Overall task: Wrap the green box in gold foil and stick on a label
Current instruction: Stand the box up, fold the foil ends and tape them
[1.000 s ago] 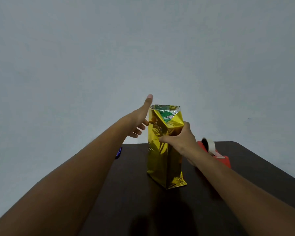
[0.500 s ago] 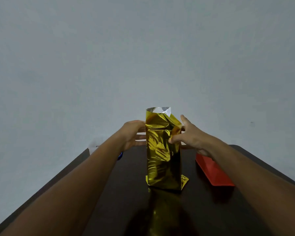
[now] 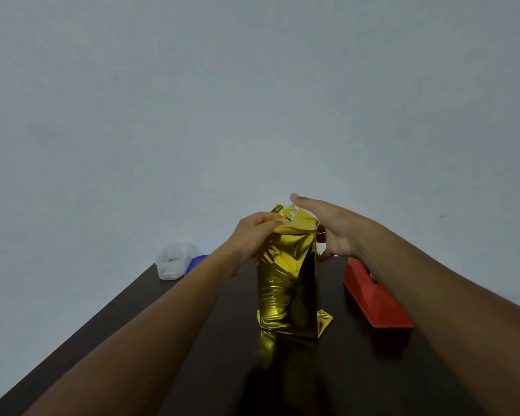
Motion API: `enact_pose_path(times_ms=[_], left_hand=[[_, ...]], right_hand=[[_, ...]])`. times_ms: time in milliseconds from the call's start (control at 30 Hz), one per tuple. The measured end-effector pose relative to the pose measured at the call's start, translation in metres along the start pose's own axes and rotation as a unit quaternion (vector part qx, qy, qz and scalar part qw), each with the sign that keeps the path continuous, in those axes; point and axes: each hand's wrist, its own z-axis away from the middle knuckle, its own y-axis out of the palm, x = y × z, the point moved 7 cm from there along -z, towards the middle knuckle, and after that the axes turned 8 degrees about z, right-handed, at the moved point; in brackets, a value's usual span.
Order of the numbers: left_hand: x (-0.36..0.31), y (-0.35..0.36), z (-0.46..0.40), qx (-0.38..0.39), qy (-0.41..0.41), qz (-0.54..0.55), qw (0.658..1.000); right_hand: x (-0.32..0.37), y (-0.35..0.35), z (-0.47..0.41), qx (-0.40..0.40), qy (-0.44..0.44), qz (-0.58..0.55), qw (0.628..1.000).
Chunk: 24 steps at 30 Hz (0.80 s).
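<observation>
Both hands (image 3: 254,232) on gold foil (image 3: 285,280)

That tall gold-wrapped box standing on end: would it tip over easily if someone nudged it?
Probably yes: the gold-wrapped box stands upright on its narrow end, far taller than wide. The shiny foil likely feels slippery and crinkles rather than holding shape. Both hands, left hand and right hand, are at its top.
</observation>
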Motion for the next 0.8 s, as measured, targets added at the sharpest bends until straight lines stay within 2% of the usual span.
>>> enact_pose_path(times_ms=[167,367,500,600,667,800], left_hand=[[-0.004,0.009,-0.001,-0.008,0.073,-0.101,0.992],[-0.01,0.01,0.007,0.012,0.143,-0.132,0.981],[-0.014,0.005,0.01,0.037,0.089,-0.09,0.991],[-0.023,-0.015,0.008,-0.032,0.067,-0.048,0.996],[-0.023,-0.026,0.005,-0.046,0.074,-0.069,0.994],[-0.016,-0.017,0.004,0.055,0.061,-0.175,0.981]], right_hand=[[0.0,0.009,-0.01,-0.038,0.025,0.023,0.999],[0.004,0.003,-0.011,-0.105,0.019,0.074,0.992],[0.004,0.004,-0.009,-0.097,0.019,0.074,0.992],[0.004,0.003,-0.007,-0.093,0.019,0.07,0.993],[0.005,0.004,-0.009,-0.097,0.012,0.068,0.993],[0.006,0.009,-0.008,-0.079,0.0,0.073,0.994]])
